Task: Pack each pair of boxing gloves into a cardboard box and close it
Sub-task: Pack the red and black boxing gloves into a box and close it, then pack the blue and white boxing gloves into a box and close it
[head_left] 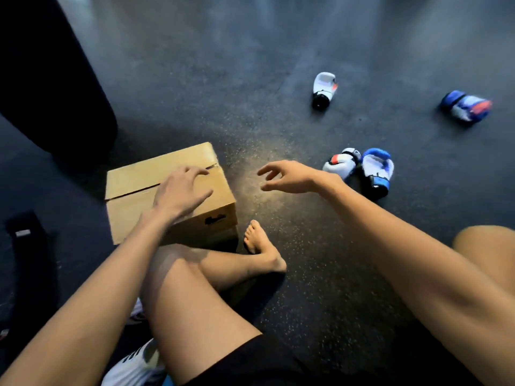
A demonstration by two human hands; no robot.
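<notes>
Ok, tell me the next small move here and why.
Probably open the cardboard box with the left hand, which is spread over its closed top. The right hand hangs empty, and gloves lie loose on the floor, the nearest a white glove and a blue glove side by side.

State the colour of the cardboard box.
The cardboard box is light brown; head view.

Boxing gym, likely. Dark speckled rubber floor [278, 121] throughout; black heavy bag [55, 79] up-left of left fingers [193, 170]; boxing gloves [374, 171] scattered beyond right fingers [271, 165].
</notes>
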